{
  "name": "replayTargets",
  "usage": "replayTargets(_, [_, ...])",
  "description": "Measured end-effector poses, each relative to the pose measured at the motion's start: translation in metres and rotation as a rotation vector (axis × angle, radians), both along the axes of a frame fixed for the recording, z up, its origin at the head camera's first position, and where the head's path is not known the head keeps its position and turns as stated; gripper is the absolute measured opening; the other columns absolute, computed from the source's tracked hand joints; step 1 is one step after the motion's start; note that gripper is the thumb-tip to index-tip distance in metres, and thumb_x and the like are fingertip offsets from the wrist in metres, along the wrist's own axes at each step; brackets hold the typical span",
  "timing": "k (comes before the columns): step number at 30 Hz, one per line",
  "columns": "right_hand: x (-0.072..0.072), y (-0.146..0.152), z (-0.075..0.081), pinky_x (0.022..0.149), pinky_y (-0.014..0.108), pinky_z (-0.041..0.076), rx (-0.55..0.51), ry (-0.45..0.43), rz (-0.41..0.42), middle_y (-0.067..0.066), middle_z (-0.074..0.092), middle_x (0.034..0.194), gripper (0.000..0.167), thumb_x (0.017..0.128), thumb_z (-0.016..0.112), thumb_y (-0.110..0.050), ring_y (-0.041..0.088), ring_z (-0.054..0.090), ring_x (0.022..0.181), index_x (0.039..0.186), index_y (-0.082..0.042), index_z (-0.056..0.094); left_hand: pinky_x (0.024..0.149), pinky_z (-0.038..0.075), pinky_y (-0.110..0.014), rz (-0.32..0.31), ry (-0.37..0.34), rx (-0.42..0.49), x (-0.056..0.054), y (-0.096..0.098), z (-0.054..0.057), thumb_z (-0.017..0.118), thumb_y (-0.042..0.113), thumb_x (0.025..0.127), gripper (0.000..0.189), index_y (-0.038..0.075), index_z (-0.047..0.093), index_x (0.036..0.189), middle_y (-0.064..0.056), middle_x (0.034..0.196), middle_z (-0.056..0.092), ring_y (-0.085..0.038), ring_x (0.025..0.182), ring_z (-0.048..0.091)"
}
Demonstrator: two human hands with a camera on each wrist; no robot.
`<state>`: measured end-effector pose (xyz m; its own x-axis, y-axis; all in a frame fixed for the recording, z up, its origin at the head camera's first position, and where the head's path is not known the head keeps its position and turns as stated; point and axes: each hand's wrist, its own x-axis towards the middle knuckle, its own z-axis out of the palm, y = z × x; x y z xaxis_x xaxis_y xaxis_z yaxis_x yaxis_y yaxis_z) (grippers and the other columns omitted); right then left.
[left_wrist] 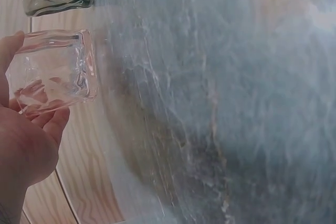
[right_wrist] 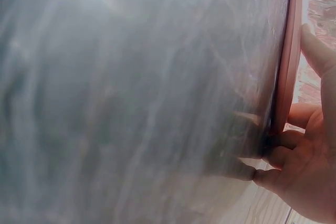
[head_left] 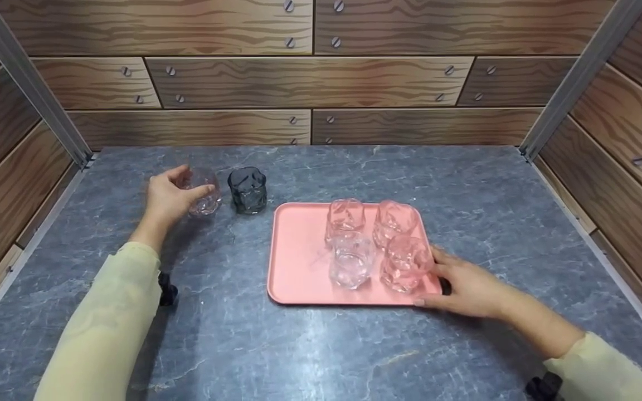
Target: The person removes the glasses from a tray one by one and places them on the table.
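My left hand holds a clear, wavy-sided glass at the back left, thumb on one side and fingers on the other. Whether that glass touches the table, I cannot tell. Just right of it stands a dark grey glass. My right hand grips the right front corner of a pink tray, its thumb near the front rim. Beside that hand, a glass stands on the tray, with two more at the back and a clear one at the front.
Grey marbled tabletop lies beneath everything. Wood-patterned panels close off the back and both sides, with metal posts at the back corners. The tray's left half is bare.
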<state>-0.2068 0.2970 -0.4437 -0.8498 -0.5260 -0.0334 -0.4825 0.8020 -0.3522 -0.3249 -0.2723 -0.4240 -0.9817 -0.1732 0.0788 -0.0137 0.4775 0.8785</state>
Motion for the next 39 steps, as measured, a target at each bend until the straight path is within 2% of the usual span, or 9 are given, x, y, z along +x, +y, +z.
replayTargets(12, [0.000, 0.000, -0.001, 0.118, 0.067, 0.036, -0.006, 0.014, 0.002, 0.036, 0.039, 0.159, 0.083, 0.091, 0.072, -0.068, 0.055, 0.041, 0.145, 0.137, 0.002, 0.068, 0.118, 0.044, -0.046, 0.015, -0.020, -0.060, 0.000, 0.005, -0.001, 0.086, 0.032, 0.091, 0.087, -0.002, 0.044, 0.159, -0.020, 0.156, 0.054, -0.034, 0.144, 0.051])
replayTargets(19, [0.000, 0.000, -0.001, 0.117, 0.067, 0.036, -0.002, 0.011, 0.000, 0.035, 0.039, 0.160, 0.086, 0.091, 0.072, -0.069, 0.055, 0.041, 0.145, 0.139, 0.002, 0.067, 0.119, 0.044, -0.045, -0.006, 0.002, -0.021, -0.003, 0.008, -0.002, 0.087, 0.026, 0.090, 0.086, -0.005, 0.044, 0.158, -0.023, 0.154, 0.054, -0.036, 0.144, 0.051])
replayTargets(28, [0.001, 0.001, -0.001, 0.118, 0.066, 0.036, -0.003, 0.010, 0.002, 0.035, 0.037, 0.161, 0.087, 0.091, 0.072, -0.069, 0.055, 0.041, 0.145, 0.140, 0.004, 0.065, 0.121, 0.040, -0.046, -0.044, -0.020, -0.007, -0.004, 0.007, -0.003, 0.085, 0.025, 0.092, 0.086, -0.004, 0.040, 0.160, -0.026, 0.159, 0.047, -0.037, 0.149, 0.044])
replayTargets(33, [0.001, 0.001, -0.001, 0.118, 0.066, 0.035, 0.003, 0.004, -0.001, 0.034, 0.037, 0.161, 0.088, 0.091, 0.071, -0.069, 0.055, 0.040, 0.145, 0.140, 0.004, 0.065, 0.125, 0.034, -0.047, -0.062, -0.012, -0.044, 0.003, 0.004, 0.004, 0.086, 0.030, 0.092, 0.090, -0.001, 0.038, 0.162, -0.027, 0.163, 0.039, -0.039, 0.154, 0.035])
replayTargets(39, [0.000, 0.000, 0.001, 0.117, 0.069, 0.035, 0.010, -0.012, -0.012, 0.034, 0.038, 0.161, 0.088, 0.091, 0.071, -0.070, 0.056, 0.040, 0.145, 0.140, 0.002, 0.066, 0.127, 0.028, -0.047, -0.068, 0.084, -0.077, 0.020, 0.000, 0.027, 0.086, 0.035, 0.091, 0.089, -0.002, 0.043, 0.159, -0.026, 0.162, 0.041, -0.041, 0.154, 0.035])
